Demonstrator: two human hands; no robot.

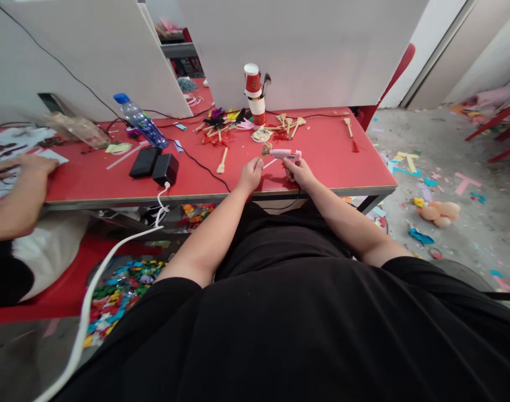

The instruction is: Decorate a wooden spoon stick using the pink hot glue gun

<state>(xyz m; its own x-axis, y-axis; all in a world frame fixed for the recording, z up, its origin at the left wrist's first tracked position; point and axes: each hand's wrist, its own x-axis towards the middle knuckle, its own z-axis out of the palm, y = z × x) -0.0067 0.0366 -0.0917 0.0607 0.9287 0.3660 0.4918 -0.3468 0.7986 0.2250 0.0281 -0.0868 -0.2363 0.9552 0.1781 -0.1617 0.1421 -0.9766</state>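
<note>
My right hand [301,173] is wrapped round the handle of a pink hot glue gun [281,153], which points left above the red table. Pinched in my left hand [251,174] is a small tan, mottled piece [266,148], right at the gun's nozzle; its exact kind is too small to tell. Just beyond them lies a small round dish [261,135] with pale stuff on it. To the left of my left hand is a small wooden paddle-shaped stick [222,162]. More such sticks [295,127] with red tassels lie in a pile behind the gun.
Stacked paper cups [255,92] stand by the white partition. Feathers and sticks [221,125] lie left of them. A water bottle [142,123] leans near two black boxes [166,169] with a white cable. At far left are another person's hands [37,167]. Scraps litter the floor.
</note>
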